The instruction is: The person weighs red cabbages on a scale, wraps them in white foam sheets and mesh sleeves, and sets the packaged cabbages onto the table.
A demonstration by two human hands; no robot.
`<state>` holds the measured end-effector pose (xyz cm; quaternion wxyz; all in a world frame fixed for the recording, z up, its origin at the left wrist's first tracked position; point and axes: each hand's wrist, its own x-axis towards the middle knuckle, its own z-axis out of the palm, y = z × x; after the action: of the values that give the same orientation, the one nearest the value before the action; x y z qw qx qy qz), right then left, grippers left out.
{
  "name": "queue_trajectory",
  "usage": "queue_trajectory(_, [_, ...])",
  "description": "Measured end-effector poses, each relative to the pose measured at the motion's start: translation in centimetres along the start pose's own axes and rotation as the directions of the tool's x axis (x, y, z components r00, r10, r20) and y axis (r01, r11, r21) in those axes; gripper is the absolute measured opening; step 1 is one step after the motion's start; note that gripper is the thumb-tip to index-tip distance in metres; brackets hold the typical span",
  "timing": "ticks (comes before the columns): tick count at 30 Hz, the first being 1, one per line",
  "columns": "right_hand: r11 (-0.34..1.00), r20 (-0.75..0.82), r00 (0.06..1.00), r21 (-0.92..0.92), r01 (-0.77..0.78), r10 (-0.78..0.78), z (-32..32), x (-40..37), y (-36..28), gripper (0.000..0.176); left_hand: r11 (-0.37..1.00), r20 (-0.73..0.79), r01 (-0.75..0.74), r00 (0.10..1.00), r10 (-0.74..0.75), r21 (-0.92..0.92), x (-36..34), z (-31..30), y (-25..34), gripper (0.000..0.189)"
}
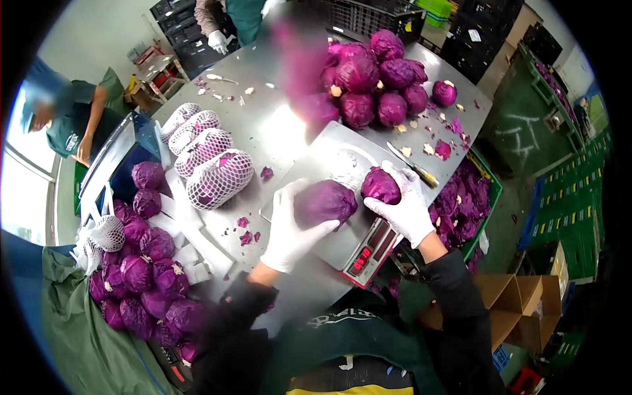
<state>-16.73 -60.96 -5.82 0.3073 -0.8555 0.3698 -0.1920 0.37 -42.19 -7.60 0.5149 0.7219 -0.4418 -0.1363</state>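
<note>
Cabbages (329, 203) filled your left hand (284, 230) and right hand (409, 209), one grasped in each above the scale (328, 247), its display (361, 261) at five o'clock, moving either calling for steady control.

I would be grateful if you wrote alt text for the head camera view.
Two gloved hands, left and right, each hold a red cabbage at a scale on a metal table. Beyond lie a cabbage heap and a knife; netted cabbages sit to the left.
</note>
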Motion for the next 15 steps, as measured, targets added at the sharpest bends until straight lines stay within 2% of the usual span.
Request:
queue_trajectory(1, [0.999,-0.005,1.0,-0.05,-0.007,0.007,0.4,0.3,-0.8,0.085,1.0,-0.088,0.014,0.996,-0.013,0.009,-0.1,0.7,0.2,0.091])
queue_trajectory(4, [0.993,0.013,0.999,-0.113,0.037,-0.036,1.5,0.9,-2.6,0.089,0.987,-0.365,-0.054,0.925,0.106,0.15,0.1,3.2,0.1,0.096])
queue_trajectory(6, [0.987,-0.029,0.996,-0.137,0.079,-0.084,2.4,0.9,-3.0,0.092,0.985,-0.392,0.011,0.918,0.059,0.174,0.0,3.9,1.2,0.1])
queue_trajectory(7, [0.991,-0.011,0.996,-0.099,0.085,-0.086,2.4,0.7,-3.3,0.093,0.982,-0.402,0.045,0.915,0.033,0.182,-0.2,3.9,1.9,0.102])
queue_trajectory(9, [1.0,0.064,0.998,-0.004,0.022,-0.021,1.6,0.2,-4.3,0.085,0.972,-0.273,0.041,0.962,0.025,0.233,-0.7,2.7,2.8,0.103])
queue_trajectory(11, [0.998,0.082,0.996,0.057,0.027,-0.031,1.7,-0.4,-3.0,0.073,0.963,-0.168,0.027,0.986,0.018,0.267,-1.4,1.2,2.4,0.101])
queue_trajectory(12, [0.988,0.066,0.993,0.131,0.084,-0.093,1.8,-0.7,-2.3,0.066,0.972,-0.144,0.029,0.99,0.005,0.232,-1.7,0.6,2.3,0.096])
queue_trajectory(13, [0.977,0.015,0.981,0.094,0.191,-0.193,1.9,-0.9,-1.6,0.064,0.983,-0.152,0.03,0.988,-0.002,0.182,-1.8,0.7,2.1,0.094])
queue_trajectory(15, [0.984,-0.038,0.99,0.11,0.139,-0.136,2.4,-0.8,-1.1,0.065,0.996,-0.17,0.031,0.985,-0.017,0.079,-2.1,1.4,1.7,0.09])
